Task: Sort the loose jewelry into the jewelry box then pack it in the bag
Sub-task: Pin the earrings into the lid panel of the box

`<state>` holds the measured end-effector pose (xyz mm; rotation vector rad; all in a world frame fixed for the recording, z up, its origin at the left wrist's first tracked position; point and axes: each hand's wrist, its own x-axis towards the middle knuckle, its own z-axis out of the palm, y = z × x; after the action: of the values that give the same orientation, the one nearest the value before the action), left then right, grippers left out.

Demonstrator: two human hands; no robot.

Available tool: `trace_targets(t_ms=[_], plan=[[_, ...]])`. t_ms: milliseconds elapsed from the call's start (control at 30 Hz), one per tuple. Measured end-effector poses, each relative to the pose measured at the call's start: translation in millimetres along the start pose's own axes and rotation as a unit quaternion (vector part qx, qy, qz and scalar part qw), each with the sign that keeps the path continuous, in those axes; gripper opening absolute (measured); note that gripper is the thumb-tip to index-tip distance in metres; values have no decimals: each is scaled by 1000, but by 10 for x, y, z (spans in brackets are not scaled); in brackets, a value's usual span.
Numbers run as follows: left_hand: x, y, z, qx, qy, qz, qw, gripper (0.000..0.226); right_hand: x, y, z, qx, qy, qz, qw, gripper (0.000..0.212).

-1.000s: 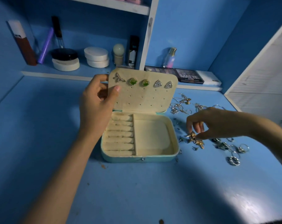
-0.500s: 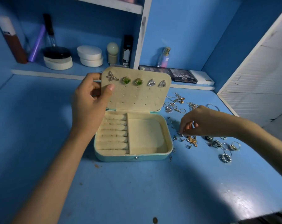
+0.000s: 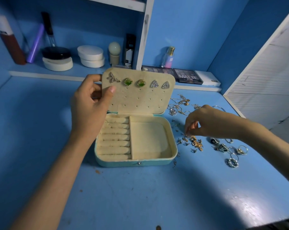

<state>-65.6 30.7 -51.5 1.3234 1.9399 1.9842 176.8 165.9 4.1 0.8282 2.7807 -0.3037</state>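
Observation:
A teal jewelry box (image 3: 133,163) with cream lining stands open on the blue table. Its raised lid (image 3: 140,100) carries a butterfly stud, two green studs and two triangular studs in a top row. My left hand (image 3: 90,103) grips the lid's left edge, thumb on the inner face. The ring rolls and the right compartment hold nothing. To the right of the box lie loose gold earrings (image 3: 196,143), silver rings (image 3: 231,161) and chains (image 3: 180,105). My right hand (image 3: 205,123) reaches down over the gold pieces and pinches something small at its fingertips.
Cosmetics crowd the back ledge: round white compacts (image 3: 90,55), a black jar (image 3: 56,53), tubes, a perfume bottle (image 3: 167,57) and eyeshadow palettes (image 3: 188,76). A white louvred panel (image 3: 264,83) rises at the right. The blue table's edge runs along the bottom right.
My right hand has shifted slightly left over the gold earrings, its fingertips closing on a small piece. My left hand keeps its hold on the lid. The camera view has drifted a little.

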Motion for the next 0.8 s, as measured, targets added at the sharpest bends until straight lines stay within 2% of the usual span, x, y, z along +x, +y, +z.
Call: trace_targets(t_ms=[167, 267, 400, 500, 600, 667, 800], plan=[[1, -13, 3, -4, 4, 1, 1000, 13, -22, -65, -145, 48, 46, -11, 998, 5], [3, -8, 2, 0, 4, 3, 1000, 13, -33, -182, -213, 150, 54, -11, 987, 11], [-3, -2, 1, -1, 3, -4, 1000, 13, 28, -417, -223, 279, 73, -51, 956, 10], [-4, 5, 4, 0, 5, -11, 1000, 14, 120, -615, -214, 376, 96, -74, 919, 8], [-6, 12, -3, -1, 6, -15, 1000, 14, 260, -787, -166, 451, 89, -100, 882, 19], [-8, 2, -11, 3, 5, -12, 1000, 13, 373, -880, -98, 465, 101, -115, 872, 25], [-12, -21, -5, -13, 4, -18, 1000, 18, 574, -1064, 60, 390, 218, -115, 887, 21]])
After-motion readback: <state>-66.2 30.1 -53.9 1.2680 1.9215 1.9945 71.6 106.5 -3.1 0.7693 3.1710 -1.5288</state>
